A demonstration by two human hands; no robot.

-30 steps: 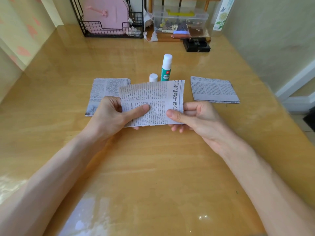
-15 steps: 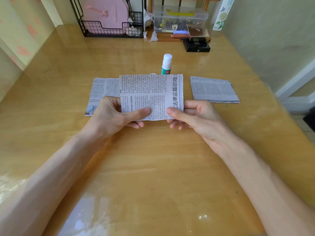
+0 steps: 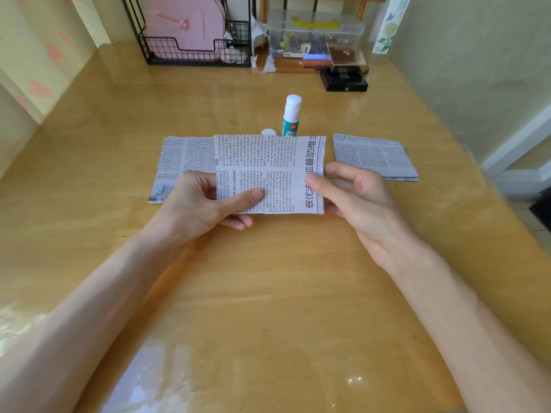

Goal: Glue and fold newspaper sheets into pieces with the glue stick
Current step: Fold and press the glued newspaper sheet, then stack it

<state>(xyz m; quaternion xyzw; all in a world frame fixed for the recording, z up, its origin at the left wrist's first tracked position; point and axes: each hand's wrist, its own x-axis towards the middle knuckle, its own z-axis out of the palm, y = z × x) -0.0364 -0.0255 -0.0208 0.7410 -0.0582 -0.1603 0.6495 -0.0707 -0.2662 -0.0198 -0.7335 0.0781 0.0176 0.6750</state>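
A folded newspaper piece (image 3: pixel 269 171) with small print and a column of large characters is held up above the table between both hands. My left hand (image 3: pixel 202 204) pinches its lower left part, thumb on the front. My right hand (image 3: pixel 354 192) pinches its right edge. A flat newspaper sheet (image 3: pixel 182 158) lies behind on the left, partly hidden. Another folded piece (image 3: pixel 374 156) lies at the right. The glue stick (image 3: pixel 291 116), white and green, stands upright behind the held piece, with its white cap (image 3: pixel 268 132) beside it.
A wooden table (image 3: pixel 268 293) with a glossy cover fills the view. At the back stand a black wire rack with a pink holder (image 3: pixel 190 34), a clear plastic box (image 3: pixel 316 34) on a wooden shelf and a black box (image 3: pixel 344 80). A wall runs along the right.
The curled top of the held newspaper piece has been flattened and the piece turned more upright, now hiding most of the cap and the glue stick's base. Both hands kept their hold.
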